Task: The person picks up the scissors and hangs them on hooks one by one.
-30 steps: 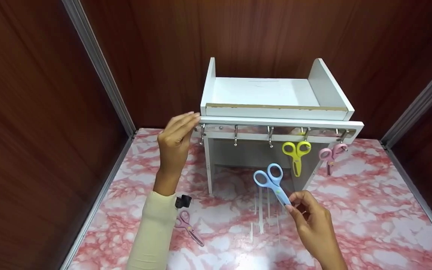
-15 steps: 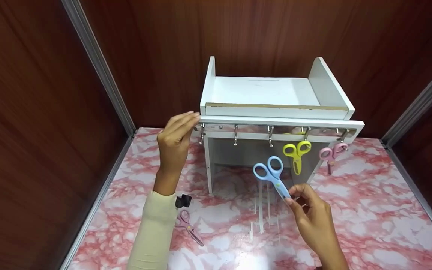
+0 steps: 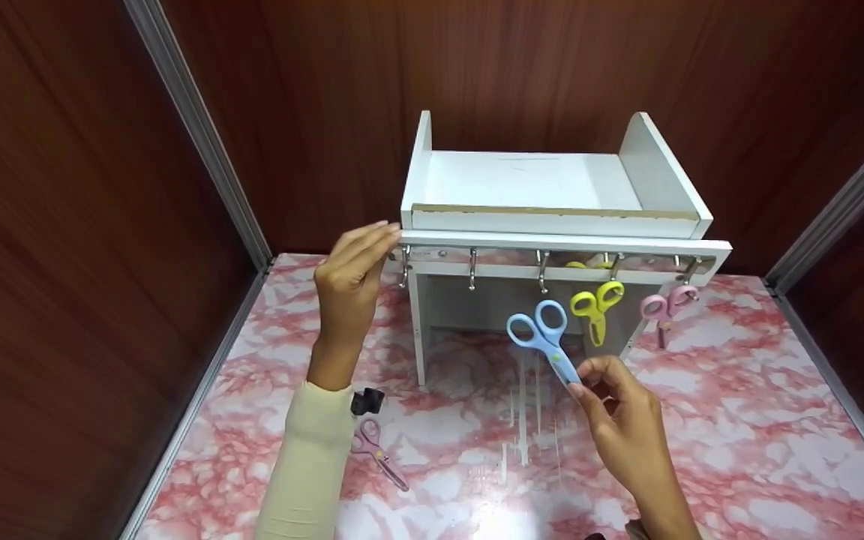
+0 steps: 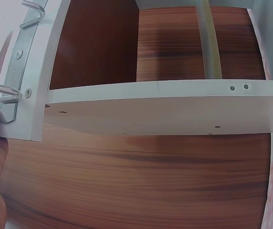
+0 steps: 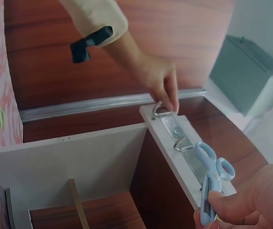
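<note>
My right hand (image 3: 623, 424) pinches a pair of light blue scissors (image 3: 543, 339) by the blade end, handle loops pointing up and toward the hooks. My left hand (image 3: 353, 274) grips the left end of the white hook rack (image 3: 492, 241), also seen in the left wrist view with fingers at its corner. Yellow scissors (image 3: 597, 311) hang from one hook of the rack, and pink scissors (image 3: 668, 306) from the rightmost hook. The blue scissors are in front of the rack, apart from the hooks in the head view.
The rack runs along the front of a white shelf unit (image 3: 522, 223). Another pair of pink scissors (image 3: 379, 454) lies on the red-and-white marbled table (image 3: 739, 442), beside my left forearm. Brown panels (image 3: 312, 90) enclose the back and sides.
My right hand has moved up toward the rack, carrying the blue scissors slightly higher. My left hand stays at the rack's end. The hanging yellow scissors have turned slightly.
</note>
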### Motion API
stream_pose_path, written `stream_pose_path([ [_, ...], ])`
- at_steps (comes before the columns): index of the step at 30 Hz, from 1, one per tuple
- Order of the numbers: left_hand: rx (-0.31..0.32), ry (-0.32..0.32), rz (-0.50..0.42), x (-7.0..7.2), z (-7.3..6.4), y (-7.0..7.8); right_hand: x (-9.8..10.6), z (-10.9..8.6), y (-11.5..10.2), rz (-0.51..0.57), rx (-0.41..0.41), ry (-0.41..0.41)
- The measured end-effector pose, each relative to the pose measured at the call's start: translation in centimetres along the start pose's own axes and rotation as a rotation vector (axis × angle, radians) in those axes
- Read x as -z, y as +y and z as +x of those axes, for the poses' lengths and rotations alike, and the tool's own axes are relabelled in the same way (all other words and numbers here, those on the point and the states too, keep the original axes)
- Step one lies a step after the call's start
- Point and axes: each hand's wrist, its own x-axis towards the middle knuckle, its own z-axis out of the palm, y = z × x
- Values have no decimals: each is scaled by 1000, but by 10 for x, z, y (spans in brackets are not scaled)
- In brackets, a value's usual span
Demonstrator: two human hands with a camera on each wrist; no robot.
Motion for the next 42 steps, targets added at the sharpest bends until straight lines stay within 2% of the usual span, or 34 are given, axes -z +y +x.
stream_pose_path([
  [16, 10, 6, -9, -1, 3, 2, -5, 12, 5, 14, 33, 38],
  [24, 3, 17, -12, -1, 2, 0, -11, 18, 9, 17, 5, 46],
  [34, 8, 9, -19, -1, 1, -1, -13, 22, -19, -5, -13, 55],
  [42, 20, -18, -7, 1, -2, 0, -15, 24, -17, -2, -18, 55],
])
